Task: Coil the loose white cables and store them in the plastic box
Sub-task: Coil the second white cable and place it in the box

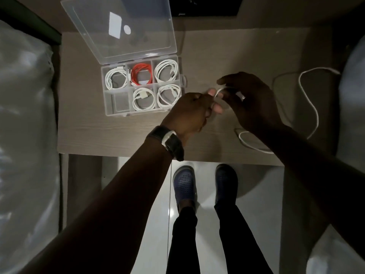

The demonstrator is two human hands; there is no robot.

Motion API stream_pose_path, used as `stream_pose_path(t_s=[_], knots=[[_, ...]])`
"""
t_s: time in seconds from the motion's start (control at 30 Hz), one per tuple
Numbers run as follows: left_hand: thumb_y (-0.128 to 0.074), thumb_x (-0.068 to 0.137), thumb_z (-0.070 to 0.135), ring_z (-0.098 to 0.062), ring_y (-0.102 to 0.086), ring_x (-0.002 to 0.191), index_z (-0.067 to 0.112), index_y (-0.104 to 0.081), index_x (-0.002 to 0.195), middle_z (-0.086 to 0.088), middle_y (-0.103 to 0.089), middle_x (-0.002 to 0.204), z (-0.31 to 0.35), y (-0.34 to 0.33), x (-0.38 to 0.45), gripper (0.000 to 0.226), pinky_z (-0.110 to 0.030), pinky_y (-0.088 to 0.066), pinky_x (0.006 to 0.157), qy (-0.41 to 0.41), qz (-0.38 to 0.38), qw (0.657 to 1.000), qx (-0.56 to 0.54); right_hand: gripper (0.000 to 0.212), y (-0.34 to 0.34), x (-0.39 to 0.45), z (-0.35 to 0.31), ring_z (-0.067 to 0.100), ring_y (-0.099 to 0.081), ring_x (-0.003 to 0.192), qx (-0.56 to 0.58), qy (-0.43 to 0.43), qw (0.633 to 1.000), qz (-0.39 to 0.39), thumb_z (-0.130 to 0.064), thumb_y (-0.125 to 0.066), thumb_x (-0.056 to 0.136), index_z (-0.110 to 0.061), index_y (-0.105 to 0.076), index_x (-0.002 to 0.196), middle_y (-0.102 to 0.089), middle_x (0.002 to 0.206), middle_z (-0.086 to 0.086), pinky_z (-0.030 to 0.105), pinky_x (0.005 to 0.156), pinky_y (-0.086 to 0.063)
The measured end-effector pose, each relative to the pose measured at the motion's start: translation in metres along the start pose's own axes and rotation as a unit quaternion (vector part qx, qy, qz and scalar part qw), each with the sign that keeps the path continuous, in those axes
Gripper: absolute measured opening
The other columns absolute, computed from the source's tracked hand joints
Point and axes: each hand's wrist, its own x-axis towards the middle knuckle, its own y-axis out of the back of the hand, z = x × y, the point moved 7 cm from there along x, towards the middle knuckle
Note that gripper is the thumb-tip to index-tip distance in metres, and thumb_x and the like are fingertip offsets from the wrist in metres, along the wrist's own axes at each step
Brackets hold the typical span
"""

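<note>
A clear plastic box (182, 81) with an open lid (118, 26) sits at the table's left. Its compartments hold several coiled white cables (166, 71) and one red coil (141, 74); the front-left compartment (118, 102) is bare. My left hand (189, 113) and my right hand (248, 99) meet just right of the box, both pinching a loose white cable (218, 91) that bends into a small loop between the fingers. The rest of this cable (314, 107) trails over the table to the right and passes under my right forearm.
The wooden table (118, 135) ends at a front edge above my feet (184, 182). Plastic-wrapped bulky things stand at the left (25, 115) and right (353, 86). A dark object (205, 6) lies at the table's far edge.
</note>
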Motion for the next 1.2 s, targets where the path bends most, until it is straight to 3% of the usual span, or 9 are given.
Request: stream_pose_path(t_s=[0.13,0.3,0.47,0.57,0.73,0.83,0.93,1.1,1.2], knots=[[-0.039,0.102,0.035,-0.003,-0.032,0.045,0.016,-0.060,0.086,0.009,-0.042,0.059,0.021,-0.043,-0.017,0.032,-0.020,-0.023,0.051,0.074,-0.226,0.924,-0.300,0.026,0.009,-0.006,0.019,0.024,-0.066,0.086,0.075,-0.068,0.995,0.006,-0.029,-0.052,0.101,-0.010,-0.069,0.097,-0.071,0.091,0.009,0.040,0.078,-0.053],[-0.029,0.104,0.016,-0.008,-0.054,0.074,0.008,-0.058,0.106,0.001,-0.055,0.087,0.052,-0.038,-0.006,0.030,-0.019,-0.037,0.068,-0.006,-0.171,0.849,-0.500,0.023,-0.006,-0.042,0.030,0.020,-0.057,0.063,0.155,-0.188,0.961,-0.127,-0.015,-0.050,0.103,-0.012,-0.057,0.081,-0.059,0.069,0.008,0.035,0.065,-0.050],[-0.035,0.101,0.001,-0.021,-0.064,0.095,0.008,-0.059,0.095,-0.008,-0.065,0.099,0.047,-0.027,0.011,0.026,-0.027,-0.047,0.085,-0.093,-0.008,0.923,-0.373,0.026,-0.015,-0.087,0.011,0.015,-0.046,0.055,0.324,-0.250,0.867,-0.286,-0.020,-0.048,0.104,-0.001,-0.059,0.092,-0.050,0.065,0.006,0.020,0.053,-0.041],[-0.036,0.099,-0.004,-0.026,-0.064,0.084,0.005,-0.058,0.084,-0.014,-0.065,0.089,0.040,-0.034,0.013,0.028,-0.030,-0.051,0.077,-0.128,0.021,0.984,-0.125,0.015,0.014,-0.079,0.008,0.001,-0.052,0.060,0.229,-0.166,0.914,-0.290,-0.018,-0.054,0.101,-0.008,-0.064,0.096,-0.055,0.065,-0.010,0.015,0.060,-0.043],[-0.042,0.089,0.002,-0.017,-0.056,0.048,-0.004,-0.063,0.075,-0.006,-0.063,0.056,0.013,-0.071,-0.003,0.026,-0.025,-0.045,0.046,-0.069,-0.069,0.995,0.029,0.024,0.082,-0.029,0.010,0.016,-0.066,0.075,-0.063,0.011,0.992,-0.106,-0.043,-0.062,0.094,-0.022,-0.073,0.093,-0.070,0.083,-0.001,0.035,0.067,-0.053],[-0.041,0.074,0.016,-0.014,-0.031,0.036,0.008,-0.055,0.063,-0.002,-0.040,0.047,0.006,-0.083,-0.015,0.019,-0.024,-0.019,0.042,-0.002,-0.121,0.983,-0.141,0.026,0.095,-0.008,0.017,0.014,-0.066,0.078,-0.031,0.038,0.997,-0.056,-0.049,-0.064,0.091,-0.025,-0.073,0.093,-0.071,0.087,-0.001,0.038,0.069,-0.054],[-0.035,0.072,0.023,-0.009,-0.024,0.037,0.011,-0.047,0.067,0.003,-0.035,0.049,0.018,-0.096,-0.030,0.018,-0.025,-0.013,0.044,0.023,-0.218,0.911,-0.349,0.018,0.080,-0.002,0.030,0.012,-0.066,0.081,0.061,-0.009,0.997,-0.054,-0.033,-0.064,0.095,-0.018,-0.074,0.096,-0.069,0.085,0.001,0.038,0.074,-0.054],[-0.026,0.097,0.016,-0.010,-0.046,0.054,0.013,-0.051,0.081,0.003,-0.047,0.065,0.039,-0.071,-0.022,0.030,-0.023,-0.041,0.055,-0.037,-0.119,0.823,-0.554,0.024,0.025,-0.056,0.023,0.000,-0.052,0.054,0.192,-0.133,0.958,-0.165,-0.025,-0.047,0.102,-0.027,-0.064,0.085,-0.055,0.062,-0.008,0.020,0.059,-0.039],[-0.033,0.102,0.012,-0.019,-0.064,0.070,0.010,-0.055,0.085,-0.003,-0.061,0.073,0.032,-0.059,-0.016,0.028,-0.026,-0.054,0.066,-0.062,-0.032,0.845,-0.530,0.017,0.006,-0.091,0.009,-0.001,-0.050,0.050,0.279,-0.207,0.907,-0.238,-0.025,-0.048,0.104,-0.015,-0.063,0.105,-0.058,0.064,-0.007,0.012,0.051,-0.040]])
